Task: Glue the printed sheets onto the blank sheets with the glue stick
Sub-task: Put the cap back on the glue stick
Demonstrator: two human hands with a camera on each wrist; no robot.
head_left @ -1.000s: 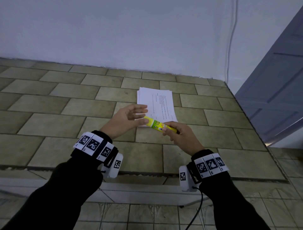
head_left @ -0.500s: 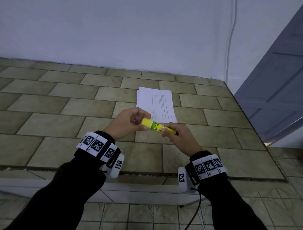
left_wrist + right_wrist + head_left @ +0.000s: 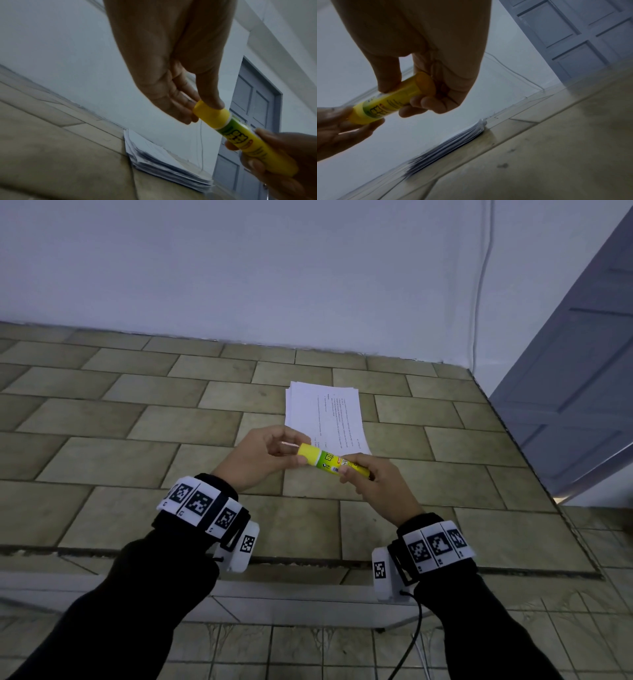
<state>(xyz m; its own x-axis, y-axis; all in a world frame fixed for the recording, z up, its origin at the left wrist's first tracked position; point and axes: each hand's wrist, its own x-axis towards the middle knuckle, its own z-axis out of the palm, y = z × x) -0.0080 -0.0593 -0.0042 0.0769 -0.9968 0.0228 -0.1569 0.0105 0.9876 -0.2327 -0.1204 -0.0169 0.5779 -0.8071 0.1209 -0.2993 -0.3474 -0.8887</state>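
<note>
Sleeves point(image 3: 102, 621) of dark cloth come in from the near edge of the head view, each wrist wrapped in a band point(image 3: 202, 505) of black-and-white markers with a small white camera block under it. A black cable hangs from the right block toward the floor tiles below.

Just beyond the wrists, both hands meet over the tiled counter point(image 3: 102, 460) and share the glue stick point(image 3: 330, 462), which lies nearly level in the air, clear of the surface. The right hand point(image 3: 378, 486) grips the yellow body at its base end, thumb on one side and curled fingers point(image 3: 426, 104) under it; the right wrist view shows the flat bottom of the tube next to the palm. The left hand point(image 3: 263, 457) pinches the yellow cap point(image 3: 211, 117), thumb on top and fingertips point(image 3: 181, 111) beneath, as the left wrist view shows. The cap is seated on the tube, with a thin pale ring where it meets the green label. The label's lettering is too blurred to read.

Past the hands, a stack of sheets point(image 3: 325, 416) lies flat on the counter, its near corner partly hidden behind the glue stick. The top sheet carries lines of small print, unreadable here. From the wrist views the stack shows many loose, slightly fanned edges point(image 3: 453, 143).

Farther back, the counter ends at a pale wall point(image 3: 274, 268), where a thin white wire point(image 3: 479, 302) runs down. A blue-grey panelled door point(image 3: 575, 378) stands at the right.
</note>
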